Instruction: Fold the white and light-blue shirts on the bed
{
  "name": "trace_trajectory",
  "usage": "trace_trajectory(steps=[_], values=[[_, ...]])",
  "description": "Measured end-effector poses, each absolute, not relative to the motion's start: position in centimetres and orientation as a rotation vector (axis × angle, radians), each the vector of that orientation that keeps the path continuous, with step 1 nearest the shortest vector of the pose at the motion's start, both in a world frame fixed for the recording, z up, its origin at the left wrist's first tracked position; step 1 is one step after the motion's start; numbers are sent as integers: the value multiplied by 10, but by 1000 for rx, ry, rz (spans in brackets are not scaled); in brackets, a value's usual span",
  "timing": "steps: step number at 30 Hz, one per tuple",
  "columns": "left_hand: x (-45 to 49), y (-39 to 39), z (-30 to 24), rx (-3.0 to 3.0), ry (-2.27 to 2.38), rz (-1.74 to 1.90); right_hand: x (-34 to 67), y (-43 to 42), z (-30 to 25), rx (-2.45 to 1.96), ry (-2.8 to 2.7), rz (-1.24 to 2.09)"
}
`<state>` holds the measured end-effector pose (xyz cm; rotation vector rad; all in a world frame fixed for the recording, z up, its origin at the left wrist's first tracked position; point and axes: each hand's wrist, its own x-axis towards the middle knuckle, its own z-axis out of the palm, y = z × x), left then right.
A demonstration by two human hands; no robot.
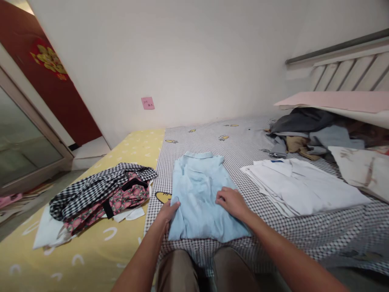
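Observation:
A light blue shirt [197, 202] lies folded on the checked bedsheet in front of my knees, its collar at the far end and its surface somewhat wrinkled. My left hand [169, 213] grips the shirt's left edge, thumb on top and the other fingers mostly hidden. On the right half of the shirt rests my right hand [232, 201], its fingers curled in against the cloth, seemingly pinching a bit of it. To the right is a stack of folded white shirts [304, 186].
At left, a black-and-white checked garment [100, 186] and a pink floral garment [121, 202] lie heaped on a yellow sheet [100, 259]. Dark and grey clothes [306, 121] are piled at the right under a pink-topped board [340, 100]. A white wall [197, 61] stands behind the bed.

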<state>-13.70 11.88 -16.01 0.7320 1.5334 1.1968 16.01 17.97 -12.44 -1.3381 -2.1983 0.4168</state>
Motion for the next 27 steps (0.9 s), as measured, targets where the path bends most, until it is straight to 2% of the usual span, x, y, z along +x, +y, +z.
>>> trace_trajectory(steps=[5,9,13,16,18,22,27], values=[[-135,125,-158,854,1658,1198,168,195,-141,-1487,-2059,390],[-131,129,-160,901,1731,1206,166,183,-125,-1517,-2007,293],[-126,132,-165,927,1773,1222,144,149,-105,-1162,-2130,153],[-124,133,-164,972,1784,1198,128,137,-118,-903,-2490,333],[-127,129,-161,1016,1774,1155,123,141,-139,-956,-2585,541],[-147,111,-152,1077,1753,1051,124,162,-171,-1034,-2549,786],[-166,76,-128,1272,1848,1112,124,173,-163,-981,-2422,1043]])
